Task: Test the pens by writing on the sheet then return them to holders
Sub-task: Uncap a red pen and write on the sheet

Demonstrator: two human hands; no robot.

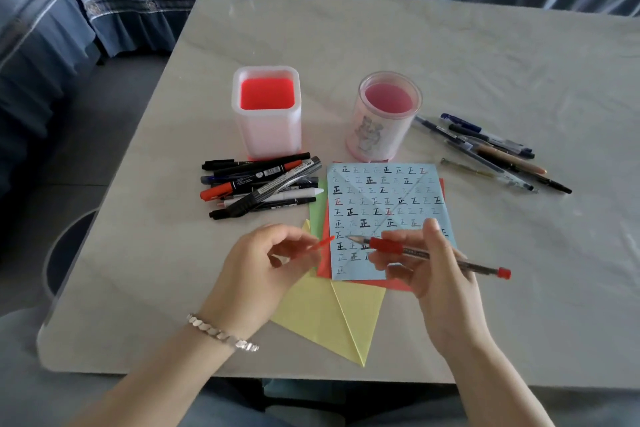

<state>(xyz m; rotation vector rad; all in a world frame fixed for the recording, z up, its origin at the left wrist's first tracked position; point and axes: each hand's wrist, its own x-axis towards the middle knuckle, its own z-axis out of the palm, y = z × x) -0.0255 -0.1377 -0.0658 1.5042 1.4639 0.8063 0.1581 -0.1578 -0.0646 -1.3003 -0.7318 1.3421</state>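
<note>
The red pen (433, 257) is in the air just over the near part of the blue sheet (381, 191), and its tip points left. The right hand (443, 282) holds it with its fingers wrapped round the middle. The left hand (256, 270) pinches the red cap (317, 245), close to the pen's tip but not on it. It is hard to say if the cap is coming off or going on.

The sheet is nearly full of little marks in black, blue and red, so lots of pens look tested already. But the square holder (268, 135) and the round holder (377, 139) both look empty. A heap of markers (259, 184) lies left of the sheet. More pens (491, 152) lie to the right on the bench (485, 62). So putting them all back seems left to do.
</note>
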